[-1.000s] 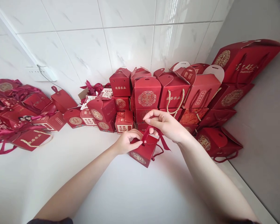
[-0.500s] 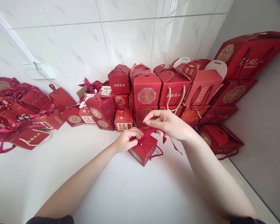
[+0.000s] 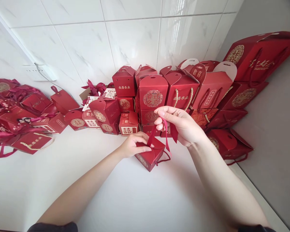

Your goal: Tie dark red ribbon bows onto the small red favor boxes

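A small red gift box with a gold round emblem and a dark red cord handle rests on the white table. A dark red ribbon rises from the box's top. My left hand is at the top of the box, thumb and fingers pinched around the ribbon's base. Above and to the right, my right hand is closed on the ribbon's upper part, with loose ends hanging below its fingers. Exactly how the ribbon runs inside the right fingers is hidden.
Stacked red gift boxes line the tiled wall, some with rope handles. More boxes with ribbons are piled at the left. Larger boxes stand stacked against the grey panel on the right. The white table extends toward me.
My right hand has lifted slightly and moved right, drawing the ribbon up from the box more steeply. My left hand has stayed at the box top.
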A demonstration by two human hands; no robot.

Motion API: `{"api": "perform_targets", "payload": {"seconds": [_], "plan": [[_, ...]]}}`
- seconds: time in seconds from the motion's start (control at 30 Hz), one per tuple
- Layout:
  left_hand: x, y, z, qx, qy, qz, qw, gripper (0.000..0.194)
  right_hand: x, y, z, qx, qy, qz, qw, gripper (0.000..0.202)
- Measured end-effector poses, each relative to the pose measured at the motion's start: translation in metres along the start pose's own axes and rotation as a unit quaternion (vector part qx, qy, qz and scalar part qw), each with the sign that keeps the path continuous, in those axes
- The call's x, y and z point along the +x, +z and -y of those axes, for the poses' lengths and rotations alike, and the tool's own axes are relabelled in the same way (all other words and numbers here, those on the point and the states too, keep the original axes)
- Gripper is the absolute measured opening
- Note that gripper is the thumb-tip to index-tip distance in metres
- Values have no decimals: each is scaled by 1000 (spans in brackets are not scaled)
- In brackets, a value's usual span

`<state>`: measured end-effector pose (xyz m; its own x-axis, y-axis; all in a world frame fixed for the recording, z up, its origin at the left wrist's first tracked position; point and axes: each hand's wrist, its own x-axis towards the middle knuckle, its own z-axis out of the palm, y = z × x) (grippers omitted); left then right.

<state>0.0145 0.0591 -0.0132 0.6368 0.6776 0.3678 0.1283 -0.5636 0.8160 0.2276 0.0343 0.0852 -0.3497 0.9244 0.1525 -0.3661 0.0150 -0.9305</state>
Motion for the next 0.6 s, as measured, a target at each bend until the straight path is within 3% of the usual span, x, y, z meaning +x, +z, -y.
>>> {"api": "perform_targets", "payload": {"seconds": [0.17, 0.27, 0.33, 0.43, 0.53, 0.6], "plan": [[1, 0, 0, -12, 1, 6, 1000, 13, 2, -1, -3, 7, -7, -32, 999, 20], [0, 0, -1, -17, -11, 28, 999, 14, 0, 0, 0, -21, -64, -6, 998, 18], [0, 0, 0, -24, -23, 40, 999, 16, -5, 0, 4, -103, -104, 25, 989, 33], [0, -2, -1, -43, -30, 53, 997, 16, -16, 1, 14, -322, -112, 65, 938, 61], [1, -4, -3, -45, -18, 77, 996, 15, -26, 0, 26, -498, -91, 62, 860, 45], [2, -6, -4, -39, -9, 92, 995, 16, -32, -2, 33, -542, -97, 40, 834, 26]]}}
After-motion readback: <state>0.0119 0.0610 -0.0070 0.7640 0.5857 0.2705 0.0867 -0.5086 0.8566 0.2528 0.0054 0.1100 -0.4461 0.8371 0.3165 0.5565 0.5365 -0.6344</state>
